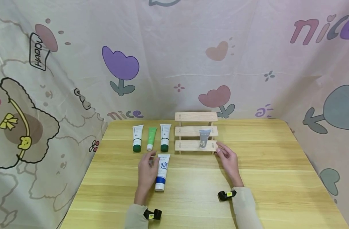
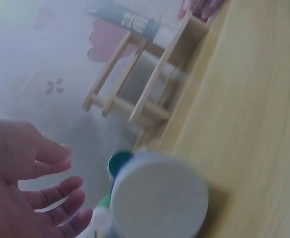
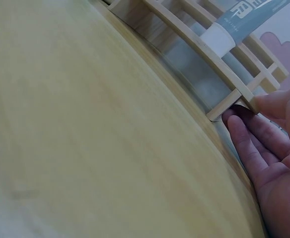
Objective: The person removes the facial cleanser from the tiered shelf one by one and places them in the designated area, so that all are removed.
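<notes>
My right hand (image 1: 229,161) is at the right end of a small three-step wooden stand (image 1: 188,145). Its thumb lies on the lowest step's end and the fingers curl beneath, pinching it. A grey tube (image 1: 204,139) stands cap down on that step, close to this hand. On the left, my left hand (image 1: 147,173) hovers beside a white tube with a blue band (image 1: 162,170), fingers relaxed. In the left wrist view a gap shows between those fingers and the tube's round white cap (image 2: 159,198). This tube lies with its cap toward me.
Behind the left hand are two white tubes with green caps, one on the left (image 1: 137,136) and one nearer the stand (image 1: 165,136). A slim green tube (image 1: 152,138) sits between them. The wooden table (image 1: 191,197) ends at a printed cloth backdrop (image 1: 163,63).
</notes>
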Demonstrator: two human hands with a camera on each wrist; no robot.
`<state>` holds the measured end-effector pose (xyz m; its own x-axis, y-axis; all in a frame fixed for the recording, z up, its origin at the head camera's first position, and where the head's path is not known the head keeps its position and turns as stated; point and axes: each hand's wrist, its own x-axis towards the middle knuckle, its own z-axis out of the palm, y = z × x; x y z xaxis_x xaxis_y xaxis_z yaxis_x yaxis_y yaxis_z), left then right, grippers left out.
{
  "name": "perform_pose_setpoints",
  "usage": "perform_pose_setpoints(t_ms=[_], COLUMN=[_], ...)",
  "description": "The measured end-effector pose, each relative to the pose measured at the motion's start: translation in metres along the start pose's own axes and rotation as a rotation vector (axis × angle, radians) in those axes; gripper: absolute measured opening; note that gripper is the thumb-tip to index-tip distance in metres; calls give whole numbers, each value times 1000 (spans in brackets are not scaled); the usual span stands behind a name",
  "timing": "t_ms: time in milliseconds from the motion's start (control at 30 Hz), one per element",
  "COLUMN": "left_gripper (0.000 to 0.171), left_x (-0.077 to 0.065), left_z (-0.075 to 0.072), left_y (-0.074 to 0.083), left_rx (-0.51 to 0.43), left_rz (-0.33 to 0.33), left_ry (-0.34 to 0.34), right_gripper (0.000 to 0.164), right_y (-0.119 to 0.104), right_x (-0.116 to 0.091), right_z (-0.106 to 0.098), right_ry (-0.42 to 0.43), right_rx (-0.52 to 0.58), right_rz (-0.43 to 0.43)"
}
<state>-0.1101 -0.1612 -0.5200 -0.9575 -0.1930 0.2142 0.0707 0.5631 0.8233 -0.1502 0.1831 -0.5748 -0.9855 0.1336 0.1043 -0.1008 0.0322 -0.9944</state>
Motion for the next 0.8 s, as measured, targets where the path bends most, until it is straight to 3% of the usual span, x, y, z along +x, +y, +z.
perform_pose_setpoints(t_ms=[233,467,800], left_gripper=[30,30,33], left_x=[1,4,11], left_z=[22,43,69], left_y=[18,33,46], left_rx=[-146,-336,-474], left_rz=[58,108,126], left_ry=[-54,-117,-169], right_gripper=[37,37,37], right_y=[-21,-22,-21], right_x=[-5,-5,-6], right_z=[3,3,2], right_ry=[-11,-12,-13], right_rx=[-14,-4,-5], right_rz=[14,16,30])
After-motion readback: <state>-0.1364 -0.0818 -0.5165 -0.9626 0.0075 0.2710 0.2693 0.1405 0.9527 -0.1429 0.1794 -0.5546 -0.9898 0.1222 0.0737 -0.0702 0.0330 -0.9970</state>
